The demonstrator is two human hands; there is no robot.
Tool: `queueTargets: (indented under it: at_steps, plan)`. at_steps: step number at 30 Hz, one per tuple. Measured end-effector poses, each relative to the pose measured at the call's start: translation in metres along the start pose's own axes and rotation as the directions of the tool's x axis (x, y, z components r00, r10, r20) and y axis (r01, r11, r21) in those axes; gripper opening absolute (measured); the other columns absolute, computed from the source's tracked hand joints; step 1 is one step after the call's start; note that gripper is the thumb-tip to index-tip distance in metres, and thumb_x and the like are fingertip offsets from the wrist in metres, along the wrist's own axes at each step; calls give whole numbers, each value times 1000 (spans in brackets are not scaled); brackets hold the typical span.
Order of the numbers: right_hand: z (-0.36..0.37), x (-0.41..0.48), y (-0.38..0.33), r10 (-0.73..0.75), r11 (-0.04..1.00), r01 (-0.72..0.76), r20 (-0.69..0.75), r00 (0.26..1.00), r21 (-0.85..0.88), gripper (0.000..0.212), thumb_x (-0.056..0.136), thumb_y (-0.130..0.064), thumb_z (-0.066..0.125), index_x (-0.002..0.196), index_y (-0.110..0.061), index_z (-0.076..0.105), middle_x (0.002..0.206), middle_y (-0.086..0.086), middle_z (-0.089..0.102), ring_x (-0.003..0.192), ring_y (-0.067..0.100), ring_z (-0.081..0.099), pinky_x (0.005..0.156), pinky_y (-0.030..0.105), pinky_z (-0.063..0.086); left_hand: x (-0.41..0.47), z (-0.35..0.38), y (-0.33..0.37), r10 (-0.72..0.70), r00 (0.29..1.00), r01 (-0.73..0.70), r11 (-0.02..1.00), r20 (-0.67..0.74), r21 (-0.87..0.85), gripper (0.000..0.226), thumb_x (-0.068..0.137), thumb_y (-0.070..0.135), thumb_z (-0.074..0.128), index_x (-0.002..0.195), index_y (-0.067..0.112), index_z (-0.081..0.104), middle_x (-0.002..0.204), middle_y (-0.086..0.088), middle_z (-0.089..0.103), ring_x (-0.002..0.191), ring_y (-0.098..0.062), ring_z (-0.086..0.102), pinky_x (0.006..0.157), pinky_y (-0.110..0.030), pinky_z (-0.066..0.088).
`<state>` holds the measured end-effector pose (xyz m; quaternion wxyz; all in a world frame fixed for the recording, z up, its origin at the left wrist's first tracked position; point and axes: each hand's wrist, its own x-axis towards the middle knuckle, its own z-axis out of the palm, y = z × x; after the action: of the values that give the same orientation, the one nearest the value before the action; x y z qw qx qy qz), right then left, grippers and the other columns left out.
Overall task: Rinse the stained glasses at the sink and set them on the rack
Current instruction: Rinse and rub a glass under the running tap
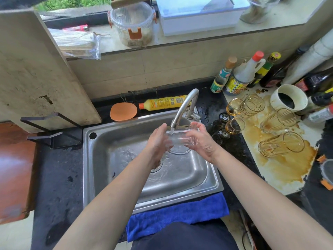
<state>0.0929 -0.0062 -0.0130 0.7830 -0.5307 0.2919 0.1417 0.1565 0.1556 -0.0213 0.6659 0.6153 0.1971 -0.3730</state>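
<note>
Left grip (pixel 158 140) and right grip (pixel 202 141) both curl round a glass (pixel 178 139) under the tap (pixel 185 105), above the sink (pixel 86 159), clear of its rims. The yellow bottle (pixel 162 103) label is too small to read.

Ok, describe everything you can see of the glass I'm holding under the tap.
The glass is clear, faceted and looks stain-free. It lies tilted over the sink, mouth towards the camera, base away. The left hand and right hand hold its sides, and water from the faucet falls on its upper wall.
</note>
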Motion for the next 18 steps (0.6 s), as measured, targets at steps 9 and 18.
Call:
queueTargets:
  at_steps: [9, 18]
  plan:
    - [42, 6, -3, 163, 886, -215, -156, 974, -411, 58, 94, -69, 47, 124, -20, 51, 111, 6, 59, 91, 24, 68, 57, 28, 57, -9, -27, -13, 116, 978, -107, 993, -174, 58, 32, 99, 40, 50, 120, 18, 58, 122, -6, 60, 106, -24, 59, 93, -41, 48]
    - [47, 6, 4, -138, 838, 176, 112, 984, -516, 61, 77, -35, 87, 129, -25, 55, 128, -12, 59, 118, 12, 57, 98, 37, 53, -20, -52, -4, -97, 990, 79, 983, -101, -165, 68, 91, 59, 63, 143, 19, 44, 132, -10, 48, 119, -36, 57, 85, -47, 58]
